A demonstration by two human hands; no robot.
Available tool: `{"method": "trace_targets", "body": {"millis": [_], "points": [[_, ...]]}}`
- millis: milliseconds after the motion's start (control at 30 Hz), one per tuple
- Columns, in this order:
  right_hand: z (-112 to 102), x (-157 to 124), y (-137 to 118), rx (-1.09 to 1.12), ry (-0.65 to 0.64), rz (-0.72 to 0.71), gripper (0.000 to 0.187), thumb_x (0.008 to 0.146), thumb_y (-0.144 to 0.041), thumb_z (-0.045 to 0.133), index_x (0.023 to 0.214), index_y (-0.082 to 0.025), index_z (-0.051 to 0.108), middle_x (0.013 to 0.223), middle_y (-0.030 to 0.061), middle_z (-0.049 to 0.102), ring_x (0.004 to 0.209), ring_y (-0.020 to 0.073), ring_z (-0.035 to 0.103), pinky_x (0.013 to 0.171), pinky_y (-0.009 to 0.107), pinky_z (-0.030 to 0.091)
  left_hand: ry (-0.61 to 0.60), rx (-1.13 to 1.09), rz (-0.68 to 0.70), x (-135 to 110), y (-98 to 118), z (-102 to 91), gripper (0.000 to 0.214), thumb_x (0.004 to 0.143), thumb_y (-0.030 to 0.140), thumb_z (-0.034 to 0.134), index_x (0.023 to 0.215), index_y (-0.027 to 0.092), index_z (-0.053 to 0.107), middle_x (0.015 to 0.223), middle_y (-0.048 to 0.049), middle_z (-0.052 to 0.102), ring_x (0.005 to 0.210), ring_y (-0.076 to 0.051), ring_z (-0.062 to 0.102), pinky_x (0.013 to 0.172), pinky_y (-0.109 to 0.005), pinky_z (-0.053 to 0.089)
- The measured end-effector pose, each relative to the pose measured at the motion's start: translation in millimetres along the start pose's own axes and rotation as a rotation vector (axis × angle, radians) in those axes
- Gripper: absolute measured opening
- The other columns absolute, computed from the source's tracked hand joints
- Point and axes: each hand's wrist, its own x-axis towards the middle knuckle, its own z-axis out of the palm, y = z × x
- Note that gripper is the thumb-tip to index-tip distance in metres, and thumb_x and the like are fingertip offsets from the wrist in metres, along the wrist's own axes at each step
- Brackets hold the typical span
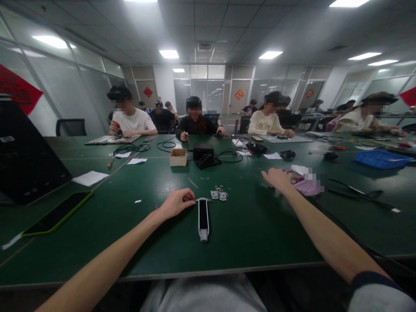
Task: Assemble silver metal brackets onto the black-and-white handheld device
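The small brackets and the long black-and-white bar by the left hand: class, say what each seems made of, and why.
The small brackets look like stamped metal, perhaps plated, from their pale grey sheen and thin flat shape; which metal cannot be told. The long bar looks like moulded plastic: smooth white casing around a matt black centre. Its thin tip shines like metal.

Two hands (177, 203) (277, 180), four co-workers (195, 123), one blue tray (380, 159)
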Motion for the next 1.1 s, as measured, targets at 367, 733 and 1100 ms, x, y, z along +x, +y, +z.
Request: {"method": "trace_targets", "body": {"millis": [367,733,1100], "points": [[-20,-96,-95,0.195,0.120,-0.931,0.022,0.092,-0.029,0.047,0.084,-0.016,0.064,0.081,0.0057,0.068,0.074,0.0172,0.061,0.075,0.029,0.039,-0.003,-0.012,-0.002,-1,4,-2.1,0.017,0.082,0.034,0.061,0.089,0.019,0.068,0.087,-0.0017,0.071,0.077,-0.017,0.064,0.074,-0.029,0.051],[-11,-135,-119,0.355,-0.009,-1.164,0.015,0.091,-0.022,0.053,0.099,-0.015,0.063,0.094,0.0074,0.066,0.087,0.0186,0.060,0.079,0.032,0.045,0.001,-0.025,0.033,1,-3,5.8,0.018,0.086,0.032,0.059,0.094,0.021,0.071,0.086,-0.0009,0.072,0.079,-0.018,0.066,0.077,-0.029,0.051],[1,-134,-125,0.395,0.069,-1.206,0.014,0.093,-0.022,0.052,0.097,-0.015,0.064,0.095,0.0076,0.065,0.089,0.0189,0.059,0.080,0.032,0.043,0.052,-0.054,0.039,3,-1,12.3,0.011,0.081,0.025,0.066,0.090,0.019,0.069,0.085,0.0000,0.073,0.075,-0.015,0.065,0.072,-0.025,0.050]]}}
